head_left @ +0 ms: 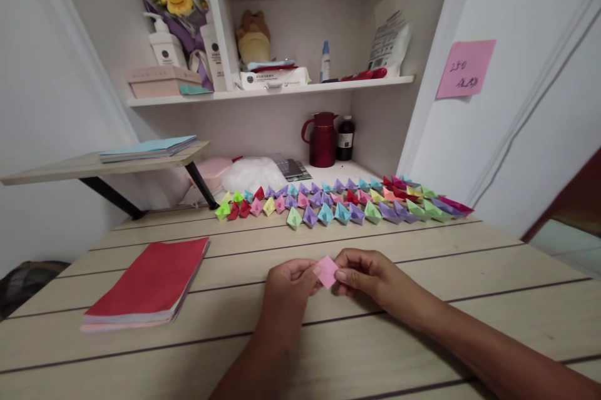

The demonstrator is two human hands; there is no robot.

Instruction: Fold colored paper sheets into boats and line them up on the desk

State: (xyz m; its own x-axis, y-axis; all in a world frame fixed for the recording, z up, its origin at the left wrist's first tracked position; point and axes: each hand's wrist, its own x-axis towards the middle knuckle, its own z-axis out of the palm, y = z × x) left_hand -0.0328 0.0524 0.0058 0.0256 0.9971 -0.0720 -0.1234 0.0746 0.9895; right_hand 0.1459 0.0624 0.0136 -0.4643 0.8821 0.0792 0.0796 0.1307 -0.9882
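Between my two hands is a small folded pink paper (327,271), turned so that it looks like a diamond. My left hand (292,281) pinches its left corner between thumb and fingers. At the opposite corner, my right hand (364,271) grips the paper the same way. Both hands are just above the slatted wooden table. Beyond them stand rows of small folded paper boats (326,215) in green, purple, blue, pink, red and yellow. The fingertips behind the paper are partly hidden.
A stack of paper with a red top sheet (150,278) lies at the left. Blue-topped paper (148,148) rests on a small raised shelf (106,165). A dark red jug (323,140) and a dark bottle (345,139) stand at the back. A pink note (466,68) sticks to the right wall.
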